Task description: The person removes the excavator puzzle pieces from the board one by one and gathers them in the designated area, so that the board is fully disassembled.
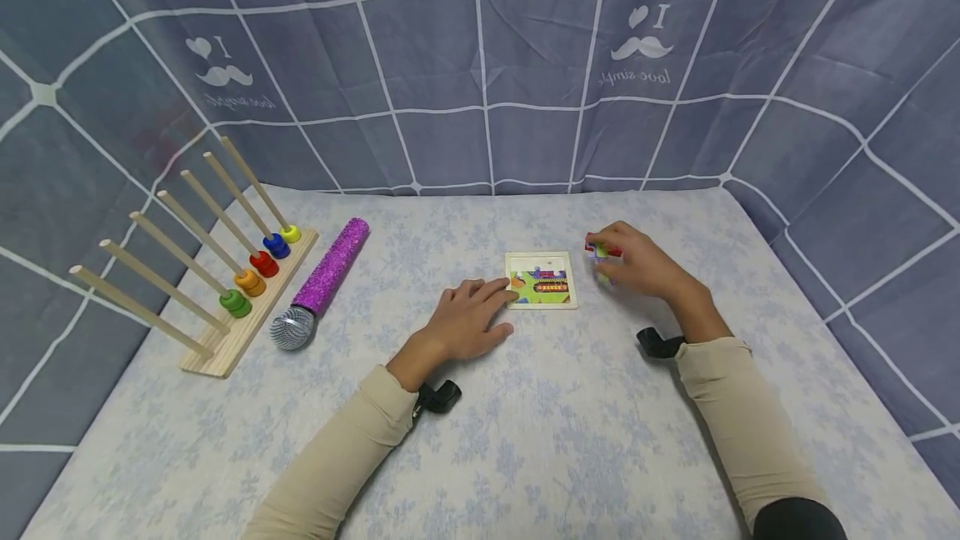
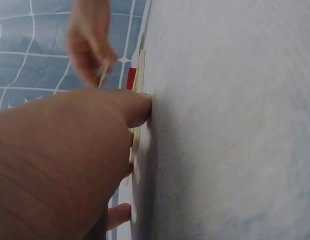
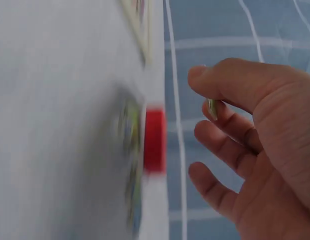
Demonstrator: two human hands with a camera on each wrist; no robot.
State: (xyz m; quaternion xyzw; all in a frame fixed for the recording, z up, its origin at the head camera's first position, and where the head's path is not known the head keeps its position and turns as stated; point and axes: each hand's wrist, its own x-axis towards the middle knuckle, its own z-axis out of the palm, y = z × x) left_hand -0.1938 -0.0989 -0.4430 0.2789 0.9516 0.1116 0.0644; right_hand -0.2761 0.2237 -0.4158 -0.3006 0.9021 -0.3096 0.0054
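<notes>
A small picture puzzle in a pale wooden frame (image 1: 540,255) lies mid-table, a colourful scene showing inside it. My left hand (image 1: 468,319) rests beside it, fingers extended and fingertips at the frame's left edge. To the right of the frame, my right hand (image 1: 633,261) is raised slightly over the table. Between its thumb and index finger it pinches a thin puzzle piece (image 3: 212,109), seen nearly edge-on in the right wrist view. Below that hand lie loose colourful pieces (image 3: 130,125), blurred, and a red block (image 3: 155,141). The hand partly hides them in the head view.
On the left stands a wooden peg rack (image 1: 217,361) with coloured rings on several pegs. A microphone with a purple glitter handle (image 1: 330,269) lies next to it. Grey-blue checked cloth (image 1: 420,48) hangs behind and at the sides of the table (image 1: 540,432).
</notes>
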